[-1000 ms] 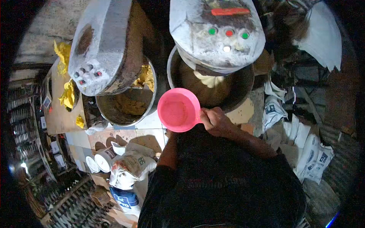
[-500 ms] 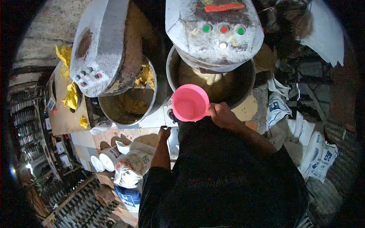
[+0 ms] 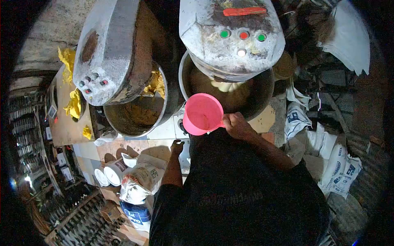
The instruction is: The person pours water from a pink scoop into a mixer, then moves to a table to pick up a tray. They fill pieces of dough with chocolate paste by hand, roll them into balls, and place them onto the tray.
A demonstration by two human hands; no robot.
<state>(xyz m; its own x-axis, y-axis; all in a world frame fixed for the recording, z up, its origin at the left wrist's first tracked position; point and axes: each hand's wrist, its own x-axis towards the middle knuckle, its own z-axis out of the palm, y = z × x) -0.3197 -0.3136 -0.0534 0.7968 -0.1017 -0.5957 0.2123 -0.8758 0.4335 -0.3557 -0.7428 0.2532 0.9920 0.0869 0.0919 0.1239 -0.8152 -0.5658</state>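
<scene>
A pink plastic measuring cup (image 3: 202, 113) is held by its handle in my right hand (image 3: 237, 125), just in front of the near rim of the right mixer bowl (image 3: 185, 78). Pale dough (image 3: 225, 86) shows in that bowl, under the mixer head. My left hand (image 3: 177, 147) hangs over the tiled floor, its fingers curled with a gap between thumb and fingertips, holding nothing. Whether anything lies inside the cup cannot be made out clearly.
A second mixer (image 3: 111, 49) stands at the left, its bowl (image 3: 163, 110) holding yellow dough (image 3: 156, 85). Yellow pieces lie on a board (image 3: 61, 127) further left. White buckets (image 3: 113, 174) and sacks (image 3: 141, 180) stand lower left; more sacks (image 3: 338, 170) lie right.
The view has shifted slightly. The cup and my right hand sit a little further left and lower in view, and my left hand is slightly lower.
</scene>
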